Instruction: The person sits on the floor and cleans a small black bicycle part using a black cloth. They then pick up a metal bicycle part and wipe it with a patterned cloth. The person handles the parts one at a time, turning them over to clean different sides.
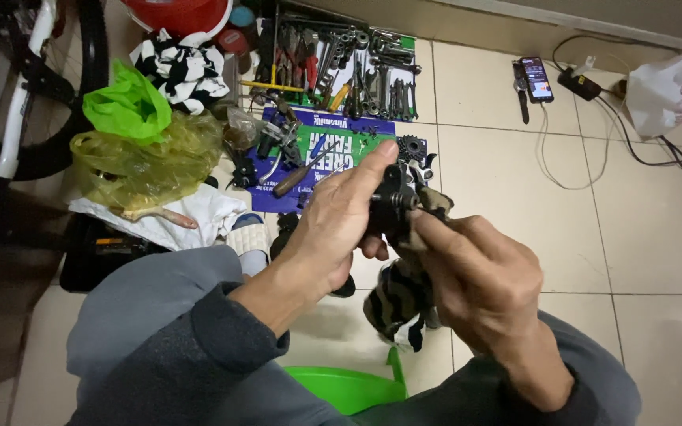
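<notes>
My left hand (341,225) grips a small black metal bicycle part (392,201) at the middle of the view, thumb stretched along its top. My right hand (479,280) presses a camouflage-patterned rag (400,296) against that part from the right; the rest of the rag hangs down below my hands. Both hands are held above the tiled floor, with my grey sleeves in the foreground.
Wrenches and pliers (357,67) lie in rows at the back. A blue and green sheet (333,142) carries a screwdriver (301,173) and small parts. Yellow and green plastic bags (140,150), a bicycle wheel (33,87), a phone (536,79) with cables, a white bag (661,95), a green plastic stool edge (349,386).
</notes>
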